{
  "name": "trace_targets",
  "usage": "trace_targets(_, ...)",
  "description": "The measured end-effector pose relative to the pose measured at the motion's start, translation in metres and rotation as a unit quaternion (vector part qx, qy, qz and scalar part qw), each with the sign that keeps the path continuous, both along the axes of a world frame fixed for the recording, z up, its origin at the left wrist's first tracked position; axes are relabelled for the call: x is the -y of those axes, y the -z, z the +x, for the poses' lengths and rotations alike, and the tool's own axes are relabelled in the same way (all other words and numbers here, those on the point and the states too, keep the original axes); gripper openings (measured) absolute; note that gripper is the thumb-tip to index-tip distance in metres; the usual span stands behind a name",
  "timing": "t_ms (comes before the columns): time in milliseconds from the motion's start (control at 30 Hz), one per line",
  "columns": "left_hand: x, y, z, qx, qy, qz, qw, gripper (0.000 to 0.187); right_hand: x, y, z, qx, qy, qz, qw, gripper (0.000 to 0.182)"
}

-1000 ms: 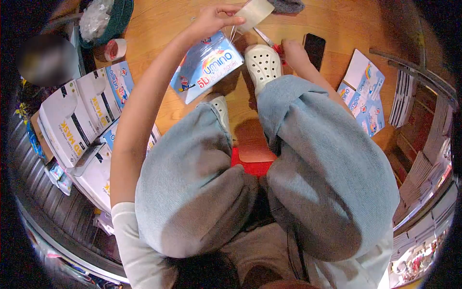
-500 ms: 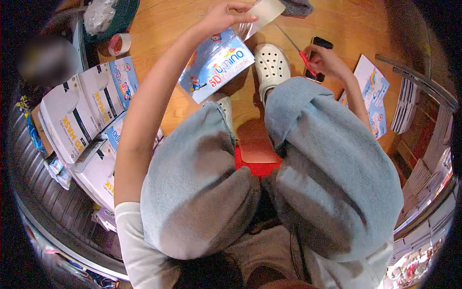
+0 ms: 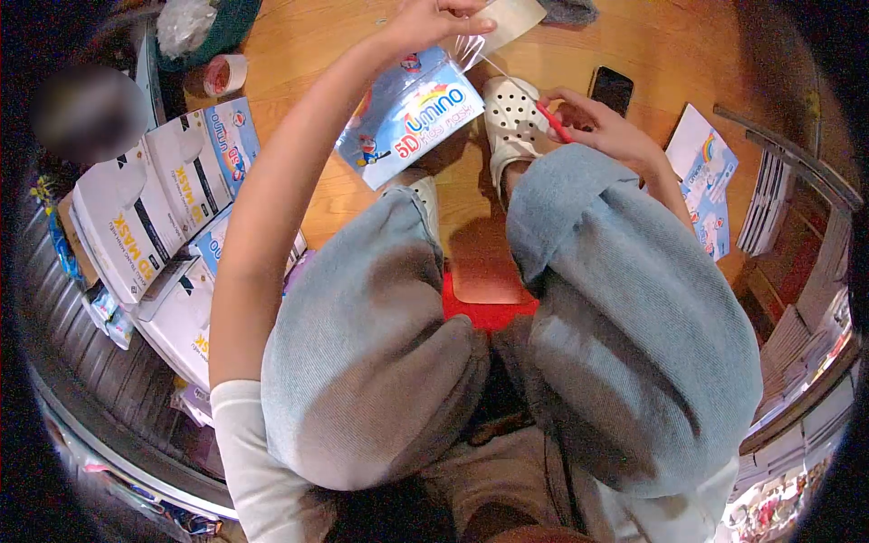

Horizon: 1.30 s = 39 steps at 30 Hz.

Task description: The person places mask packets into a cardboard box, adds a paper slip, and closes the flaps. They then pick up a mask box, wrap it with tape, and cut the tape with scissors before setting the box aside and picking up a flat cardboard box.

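Observation:
My left hand (image 3: 439,23), at the top, is closed around a wide cream-coloured roll of packing tape (image 3: 518,22). A clear shiny strip (image 3: 468,51) runs from the roll to the top edge of a blue-and-white Umino mask box (image 3: 416,122), which stands on the floor by my shoes. Red-handled scissors (image 3: 554,122) are gripped in my right hand (image 3: 593,127). Their thin blade points up and left, its tip right at the tape strip.
A black phone (image 3: 612,89) lies on the wooden floor beyond my right hand. Printed mask cartons (image 3: 149,217) are stacked at the left, near another tape roll (image 3: 224,75). Flat Umino cardboard (image 3: 701,176) lies at the right. My white clogs (image 3: 514,118) flank the box.
My right hand has moved left with the scissors, bringing the blade to the tape strip. The phone is now uncovered. My left hand and the tape roll have shifted slightly right.

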<state>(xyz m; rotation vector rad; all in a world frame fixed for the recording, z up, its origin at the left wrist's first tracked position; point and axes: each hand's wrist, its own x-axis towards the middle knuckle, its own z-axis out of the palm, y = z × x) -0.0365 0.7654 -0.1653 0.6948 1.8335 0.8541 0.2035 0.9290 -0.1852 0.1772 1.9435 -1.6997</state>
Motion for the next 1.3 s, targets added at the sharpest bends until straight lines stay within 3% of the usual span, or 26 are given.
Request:
trace_targets(233, 0.0, 0.007, -0.002, 0.095, -0.006, 0.026, 0.995, 0.037, 0.015, 0.0, -0.023, 0.056, 0.0, -0.023, 0.998, 0.038)
trace_targets(333, 0.0, 0.011, -0.004, 0.104, 0.008, 0.054, 0.993, 0.035, 0.017, 0.006, -0.028, 0.021, 0.021, -0.074, 0.997, 0.037)
trace_targets(433, 0.0, 0.009, -0.002, 0.06, 0.004, 0.039, 0.997, 0.035, 0.014, 0.012, -0.032, -0.004, 0.015, -0.074, 0.997, 0.036)
trace_targets(733, 0.0, 0.01, -0.003, 0.1, -0.003, 0.033, 0.994, 0.036, 0.014, 0.009, -0.036, 0.024, 0.034, -0.067, 0.997, 0.034)
trace_targets(833, 0.0, 0.008, -0.002, -0.015, 0.019, 0.031, 0.999, 0.036, 0.014, 0.009, -0.037, 0.02, 0.039, -0.056, 0.997, 0.034)
trace_targets(933, -0.001, 0.008, -0.004, 0.049, 0.015, -0.006, 0.999, 0.037, 0.013, 0.012, -0.037, 0.021, 0.038, -0.083, 0.996, 0.034)
trace_targets(1033, 0.0, 0.014, -0.003, 0.074, 0.005, 0.032, 0.997, 0.037, 0.015, 0.007, -0.038, 0.012, 0.04, -0.07, 0.997, 0.034)
trace_targets(1133, 0.001, 0.012, -0.003, 0.036, 0.017, 0.044, 0.998, 0.036, 0.014, 0.009, -0.039, 0.01, 0.038, -0.07, 0.997, 0.033)
trace_targets(1233, 0.001, 0.018, -0.006, 0.123, 0.007, 0.021, 0.992, 0.037, 0.014, 0.011, -0.038, 0.009, 0.045, -0.077, 0.996, 0.032)
trace_targets(1300, 0.001, 0.022, -0.005, 0.093, -0.003, 0.064, 0.994, 0.038, 0.014, 0.007, -0.041, 0.007, 0.045, -0.074, 0.996, 0.033)
